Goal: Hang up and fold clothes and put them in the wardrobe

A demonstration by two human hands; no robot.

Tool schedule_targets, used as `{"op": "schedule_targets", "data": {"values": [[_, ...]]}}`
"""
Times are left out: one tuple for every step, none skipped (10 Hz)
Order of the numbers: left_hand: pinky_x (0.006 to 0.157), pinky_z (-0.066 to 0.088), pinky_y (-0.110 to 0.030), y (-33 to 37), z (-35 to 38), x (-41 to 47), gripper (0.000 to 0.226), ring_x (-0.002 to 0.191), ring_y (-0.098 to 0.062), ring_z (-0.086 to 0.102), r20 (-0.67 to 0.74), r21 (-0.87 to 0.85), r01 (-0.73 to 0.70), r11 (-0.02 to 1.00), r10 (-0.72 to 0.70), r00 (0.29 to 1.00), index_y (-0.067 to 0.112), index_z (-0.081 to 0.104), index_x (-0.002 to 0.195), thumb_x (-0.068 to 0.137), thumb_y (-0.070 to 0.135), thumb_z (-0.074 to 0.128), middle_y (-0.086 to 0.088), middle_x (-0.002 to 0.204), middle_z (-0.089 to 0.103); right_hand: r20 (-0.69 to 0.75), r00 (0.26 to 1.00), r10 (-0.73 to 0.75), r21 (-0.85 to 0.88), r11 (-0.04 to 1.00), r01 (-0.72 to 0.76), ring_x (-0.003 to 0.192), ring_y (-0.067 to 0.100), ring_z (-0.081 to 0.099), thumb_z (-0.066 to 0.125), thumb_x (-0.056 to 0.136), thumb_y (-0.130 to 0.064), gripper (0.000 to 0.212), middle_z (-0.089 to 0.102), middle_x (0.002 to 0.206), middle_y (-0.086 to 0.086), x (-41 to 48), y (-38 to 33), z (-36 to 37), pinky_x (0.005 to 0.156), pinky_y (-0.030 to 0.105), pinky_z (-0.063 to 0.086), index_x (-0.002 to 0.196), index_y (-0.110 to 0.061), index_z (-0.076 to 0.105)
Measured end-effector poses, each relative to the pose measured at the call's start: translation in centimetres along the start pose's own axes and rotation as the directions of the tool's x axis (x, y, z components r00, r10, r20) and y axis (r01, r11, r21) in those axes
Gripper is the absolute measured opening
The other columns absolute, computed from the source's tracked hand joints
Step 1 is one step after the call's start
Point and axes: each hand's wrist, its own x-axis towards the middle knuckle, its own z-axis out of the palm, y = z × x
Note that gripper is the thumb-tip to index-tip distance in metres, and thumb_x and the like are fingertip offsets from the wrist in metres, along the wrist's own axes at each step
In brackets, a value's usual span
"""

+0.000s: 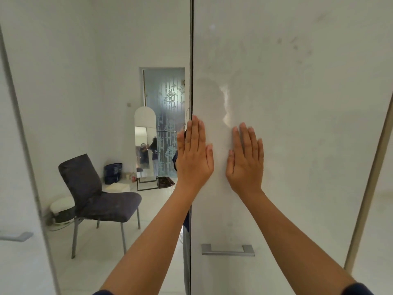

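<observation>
At the lower left a grey handle (18, 236) is cut off by the frame edge; beside it a mirror door (95, 50) of the wardrobe (319, 209) fills the left half, showing a dark chair (95, 199), a bag (112, 173) and a standing mirror (144, 128), in which small figures are too blurred to make out; the wardrobe's inside is hidden behind the doors. Right of the dark seam, the left hand (194, 158) lies flat, fingers straight and upward, on the white door (297, 103), its outer edge over the seam; the right hand (246, 165) presses flat just beside it, apart from it, holding nothing. Below both hands, at lower centre, sits the door's bar handle (227, 250), untouched. Dark sleeves are cut off at the bottom edge.
</observation>
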Motion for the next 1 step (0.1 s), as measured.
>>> {"op": "schedule_targets", "data": {"values": [[0.119,-0.006,-0.041,0.57,-0.7,-4.55,0.064,0.146,-0.026,-0.003,0.112,-0.022,0.045,0.999,-0.042,0.993,0.004,0.004,0.149,0.097,0.031,0.03,-0.014,0.158,0.0,0.097,0.995,-0.037,0.074,0.997,0.03,0.145,0.023,0.017,0.033,0.096,-0.019,0.053,0.023,0.156,0.01,-4.09,0.61,-1.03,0.119,0.041,0.015,0.148,-0.007,0.025]]}}
